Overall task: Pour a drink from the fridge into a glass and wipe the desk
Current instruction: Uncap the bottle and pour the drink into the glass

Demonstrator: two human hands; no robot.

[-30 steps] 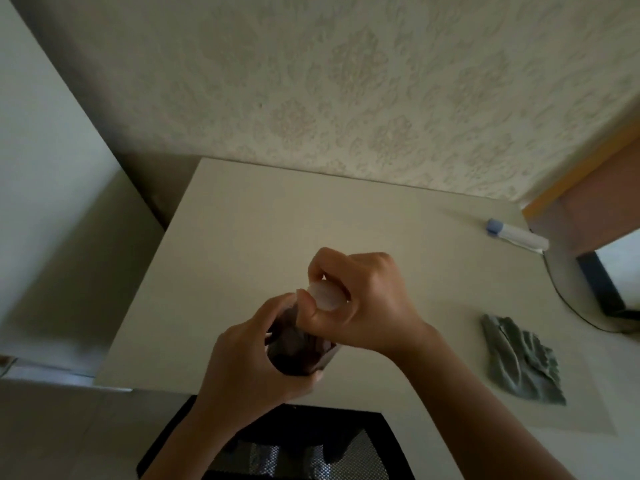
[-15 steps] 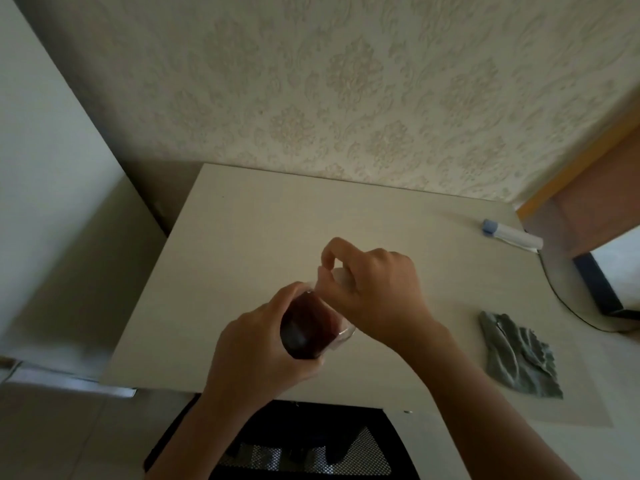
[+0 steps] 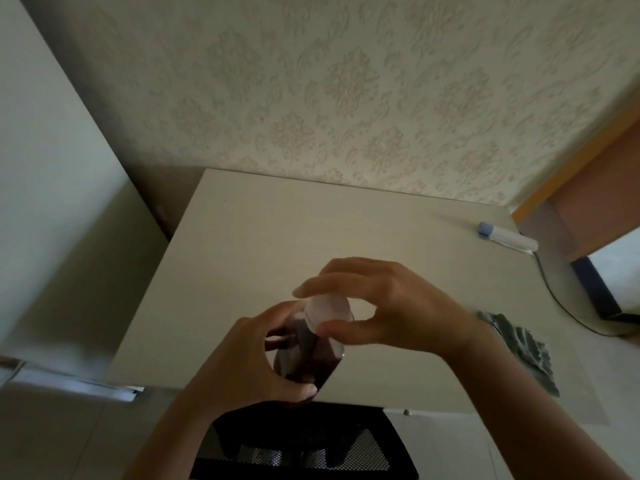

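Note:
A clear bottle (image 3: 311, 355) full of dark red-brown drink is held above the near edge of the pale desk (image 3: 277, 237). My left hand (image 3: 242, 362) wraps around the bottle's body from the left. The thumb and fingers of my right hand (image 3: 391, 306) pinch its white cap (image 3: 327, 311) from the right. A crumpled grey-green cloth (image 3: 519, 351) lies on the desk at the right, apart from both hands. No glass is in view.
A white tube with a blue cap (image 3: 505, 237) lies at the desk's far right corner, and a dark cable (image 3: 568, 313) curves beside it. A black mesh chair (image 3: 304, 448) stands under the desk's near edge. Patterned wallpaper backs the desk; a white surface stands at left.
My right hand's grip on the cap has shifted, with the fingers turning and spreading around it. The bottle has tipped more upright in my left hand. The view has moved slightly.

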